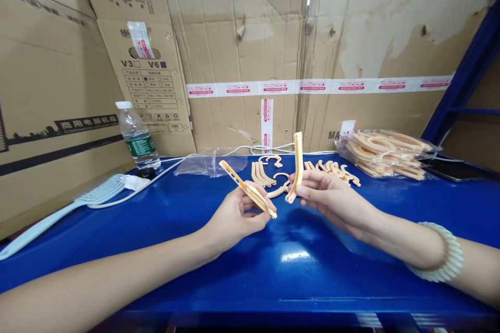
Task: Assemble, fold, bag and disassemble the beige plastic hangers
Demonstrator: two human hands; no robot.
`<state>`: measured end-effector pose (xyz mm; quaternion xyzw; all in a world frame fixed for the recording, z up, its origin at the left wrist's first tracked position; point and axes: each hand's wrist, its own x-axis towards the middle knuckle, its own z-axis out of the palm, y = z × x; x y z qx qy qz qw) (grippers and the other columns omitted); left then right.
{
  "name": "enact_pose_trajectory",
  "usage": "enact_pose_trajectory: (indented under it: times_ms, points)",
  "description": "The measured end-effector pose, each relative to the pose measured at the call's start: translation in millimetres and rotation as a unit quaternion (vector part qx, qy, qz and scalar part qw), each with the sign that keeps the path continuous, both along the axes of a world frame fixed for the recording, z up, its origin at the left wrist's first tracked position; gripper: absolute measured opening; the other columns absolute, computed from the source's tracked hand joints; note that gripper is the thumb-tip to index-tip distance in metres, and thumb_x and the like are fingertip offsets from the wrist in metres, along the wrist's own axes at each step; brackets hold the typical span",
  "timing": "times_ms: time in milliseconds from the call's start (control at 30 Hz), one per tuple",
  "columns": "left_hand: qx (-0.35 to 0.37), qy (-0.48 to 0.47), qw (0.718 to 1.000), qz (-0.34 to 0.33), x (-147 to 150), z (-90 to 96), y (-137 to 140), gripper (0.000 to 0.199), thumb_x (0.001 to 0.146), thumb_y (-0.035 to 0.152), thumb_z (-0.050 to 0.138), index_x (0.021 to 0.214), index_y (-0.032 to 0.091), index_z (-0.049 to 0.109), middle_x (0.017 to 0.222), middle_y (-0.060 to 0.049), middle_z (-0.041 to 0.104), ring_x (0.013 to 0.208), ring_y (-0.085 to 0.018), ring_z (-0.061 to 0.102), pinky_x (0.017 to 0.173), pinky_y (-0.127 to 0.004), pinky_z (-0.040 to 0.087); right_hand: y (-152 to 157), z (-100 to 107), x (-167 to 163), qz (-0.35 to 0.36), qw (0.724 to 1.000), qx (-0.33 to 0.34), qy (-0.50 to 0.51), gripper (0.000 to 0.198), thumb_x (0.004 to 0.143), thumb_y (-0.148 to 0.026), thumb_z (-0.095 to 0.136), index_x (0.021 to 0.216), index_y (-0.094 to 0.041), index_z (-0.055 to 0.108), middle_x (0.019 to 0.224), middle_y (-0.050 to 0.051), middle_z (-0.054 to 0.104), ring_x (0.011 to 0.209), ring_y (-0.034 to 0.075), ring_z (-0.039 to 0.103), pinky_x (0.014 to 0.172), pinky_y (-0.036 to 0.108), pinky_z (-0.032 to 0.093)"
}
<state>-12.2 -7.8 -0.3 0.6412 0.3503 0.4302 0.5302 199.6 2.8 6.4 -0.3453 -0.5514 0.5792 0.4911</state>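
Note:
My left hand (238, 213) is closed on a peach plastic hanger arm (236, 178), slotted and tilted up to the left. Between the fingers and thumb of my right hand (332, 197) is a second hanger arm (299, 158), held nearly upright with its lower end toward the left hand. The two pieces are apart, both raised above the blue table (250, 270). Behind them lie several loose hanger arms (261, 174) and a hook-shaped piece (271, 158). More small hooks (332, 169) are heaped behind my right hand.
A clear bag of peach hanger parts (386, 153) sits at the back right beside a dark phone (455, 170). On the left are a water bottle (138, 140), a pale hairbrush (89, 195) and a white cable (156, 177). Cardboard (242, 52) walls the back.

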Motion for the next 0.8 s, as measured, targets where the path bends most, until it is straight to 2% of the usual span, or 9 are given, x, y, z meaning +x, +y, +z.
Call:
enact_pose_trajectory:
  times_ms: [67,167,300,533,700,800]
  points:
    - [-0.002,0.0,1.0,0.0,0.8,-0.8,0.0,0.033,0.065,0.011,0.072,0.087,0.019,0.048,0.078,0.001,0.069,0.079,-0.015,0.066,0.075,-0.029,0.051,-5.5,-1.7,-5.5,0.032,0.999,0.005,-0.012,0.034,0.066,-0.033,0.086,0.088,-0.017,0.066,0.078,0.002,0.068,0.069,0.011,0.062,0.059,0.02,0.048]
    - [0.003,0.003,1.0,0.003,1.7,-2.0,0.4,0.033,0.064,0.01,0.072,0.085,0.02,0.048,0.078,0.001,0.068,0.078,-0.016,0.067,0.074,-0.029,0.052,-10.9,-2.1,-10.1,0.066,0.997,0.025,-0.031,0.034,0.069,-0.036,0.084,0.089,-0.016,0.064,0.076,0.003,0.069,0.07,0.014,0.063,0.062,0.023,0.05]
    - [0.005,0.002,1.0,-0.012,1.9,-2.6,0.2,0.035,0.063,0.011,0.074,0.085,0.02,0.048,0.079,0.001,0.069,0.078,-0.017,0.068,0.076,-0.031,0.054,-11.7,-3.0,-11.1,0.073,0.995,0.043,-0.049,0.038,0.066,-0.036,0.086,0.09,-0.016,0.065,0.079,0.004,0.07,0.071,0.015,0.065,0.067,0.027,0.053]
    - [0.011,0.014,0.999,-0.037,-0.6,-5.5,-1.4,0.029,0.066,0.011,0.073,0.087,0.018,0.053,0.084,-0.001,0.07,0.083,-0.019,0.069,0.08,-0.033,0.054,-10.6,-6.1,-9.9,0.079,0.992,0.065,-0.072,0.033,0.07,-0.037,0.083,0.088,-0.016,0.065,0.079,0.004,0.071,0.07,0.016,0.066,0.072,0.03,0.056]
    - [-0.012,0.049,0.999,0.021,-1.0,-5.3,-0.8,0.031,0.063,0.015,0.077,0.087,0.016,0.057,0.087,-0.006,0.073,0.085,-0.022,0.07,0.079,-0.034,0.054,-9.4,-5.6,-9.2,0.081,0.991,0.072,-0.072,0.035,0.065,-0.035,0.086,0.082,-0.016,0.062,0.079,0.004,0.071,0.07,0.016,0.067,0.072,0.029,0.057]
    - [-0.002,0.051,0.998,0.027,-1.2,-4.3,-0.9,0.032,0.062,0.015,0.078,0.088,0.015,0.059,0.086,-0.006,0.074,0.082,-0.021,0.071,0.079,-0.032,0.054,-10.2,-5.4,-9.5,0.078,0.993,0.062,-0.07,0.037,0.064,-0.035,0.087,0.082,-0.016,0.061,0.078,0.004,0.07,0.07,0.017,0.067,0.071,0.03,0.058]
